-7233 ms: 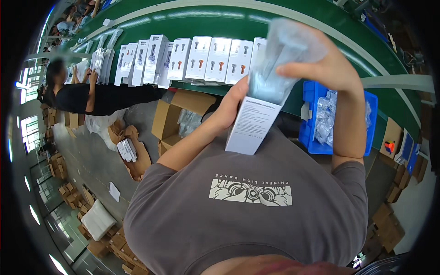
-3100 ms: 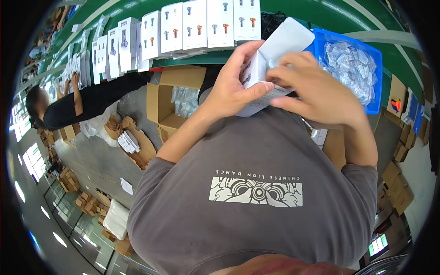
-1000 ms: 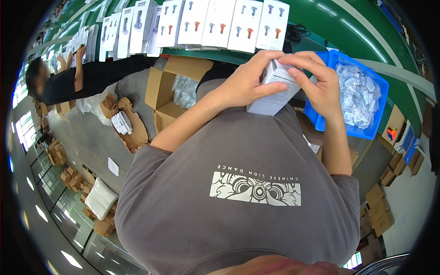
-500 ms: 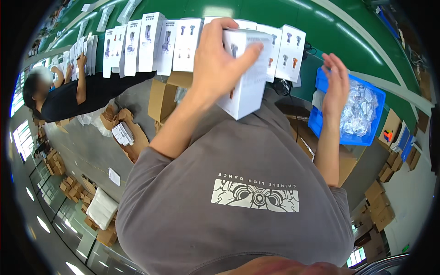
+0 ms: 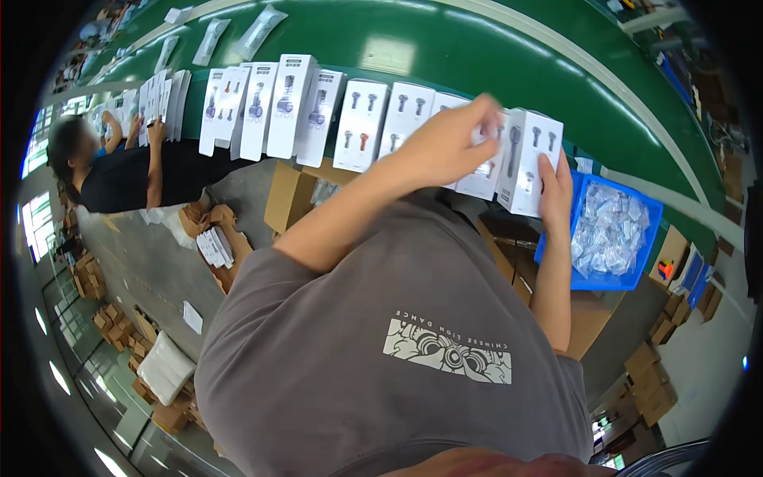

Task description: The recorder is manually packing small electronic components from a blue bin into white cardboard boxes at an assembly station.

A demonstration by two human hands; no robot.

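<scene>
My right hand (image 5: pixel 556 189) grips the right side of a white printed box (image 5: pixel 536 159) at the right end of a row, its thumb on the front panel. My left hand (image 5: pixel 449 143) reaches across above the neighbouring white box (image 5: pixel 477 181). Motion smears its fingertips, so whether they grasp anything is unclear. Its wrist and fingers partly cover the boxes below. Farther left in the row, more upright white boxes (image 5: pixel 362 127) stand with pictures of a device and its attachments on them.
A blue bin (image 5: pixel 642 270) of clear plastic-wrapped parts stands right of my right hand. Wrapped white packets (image 5: pixel 261 32) lie on the green table (image 5: pixel 445 52). An open carton (image 5: pixel 288 195) is below the row. At the far left a co-worker (image 5: pixel 111 175) handles similar boxes.
My left hand has moved right and down from the tilted box it held up. My right hand, empty before, has come in and closed on the box at the row's right end.
</scene>
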